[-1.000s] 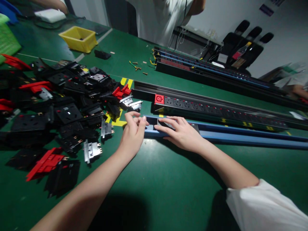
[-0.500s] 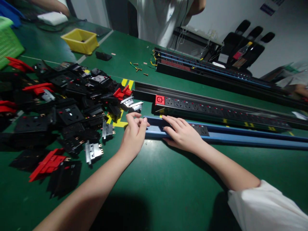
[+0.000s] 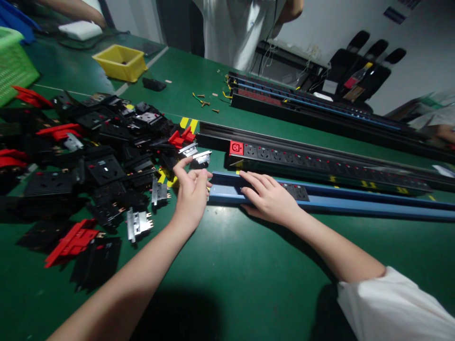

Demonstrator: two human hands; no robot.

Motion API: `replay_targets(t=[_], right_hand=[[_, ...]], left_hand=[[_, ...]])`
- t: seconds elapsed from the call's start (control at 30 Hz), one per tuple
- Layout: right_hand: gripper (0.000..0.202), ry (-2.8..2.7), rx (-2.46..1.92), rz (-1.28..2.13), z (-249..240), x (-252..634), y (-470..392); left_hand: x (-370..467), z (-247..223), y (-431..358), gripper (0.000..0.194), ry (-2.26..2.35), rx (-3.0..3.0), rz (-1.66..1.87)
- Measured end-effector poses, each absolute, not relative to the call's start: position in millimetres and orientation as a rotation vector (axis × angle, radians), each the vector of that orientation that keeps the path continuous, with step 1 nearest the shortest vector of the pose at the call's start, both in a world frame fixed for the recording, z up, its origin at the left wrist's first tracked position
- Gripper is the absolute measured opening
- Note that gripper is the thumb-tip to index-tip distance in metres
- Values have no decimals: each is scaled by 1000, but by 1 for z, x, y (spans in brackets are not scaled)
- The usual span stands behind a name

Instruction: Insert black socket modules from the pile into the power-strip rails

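Your right hand (image 3: 272, 201) lay flat on the blue rail (image 3: 355, 201), fingers spread, just left of the seated socket module (image 3: 296, 191). Your left hand (image 3: 192, 192) hovered empty, fingers loosely curled, beside the loose modules (image 3: 103, 168). Holding the rail firmly would have kept it from sliding.

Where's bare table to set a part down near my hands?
Bare green mat lies in front of the blue rail, between both forearms. Left of the left hand the socket module pile crowds it; the right hand rests on the rail.
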State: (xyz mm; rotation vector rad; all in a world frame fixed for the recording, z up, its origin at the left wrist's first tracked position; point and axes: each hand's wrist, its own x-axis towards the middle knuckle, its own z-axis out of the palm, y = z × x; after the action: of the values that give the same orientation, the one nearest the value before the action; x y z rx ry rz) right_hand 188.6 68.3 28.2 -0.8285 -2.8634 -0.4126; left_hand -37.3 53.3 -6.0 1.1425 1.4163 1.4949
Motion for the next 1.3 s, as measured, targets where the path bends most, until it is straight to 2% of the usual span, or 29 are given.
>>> replay_targets(t=[0.27,0.6,0.83,1.3], right_hand=[[28,-2859,-829,-378,29,188,68],[29,-2861,-826,-418,29,188,68],[30,-2849,-825,-390,29,188,68],[29,-2853,-827,-388,29,189,68]], left_hand=[[-39,-6,59,63,1410,1057,1442],[-43,-3,66,74,1382,992,1260],[-51,6,73,67,1270,799,1213],[-51,10,69,38,1225,696,1307]])
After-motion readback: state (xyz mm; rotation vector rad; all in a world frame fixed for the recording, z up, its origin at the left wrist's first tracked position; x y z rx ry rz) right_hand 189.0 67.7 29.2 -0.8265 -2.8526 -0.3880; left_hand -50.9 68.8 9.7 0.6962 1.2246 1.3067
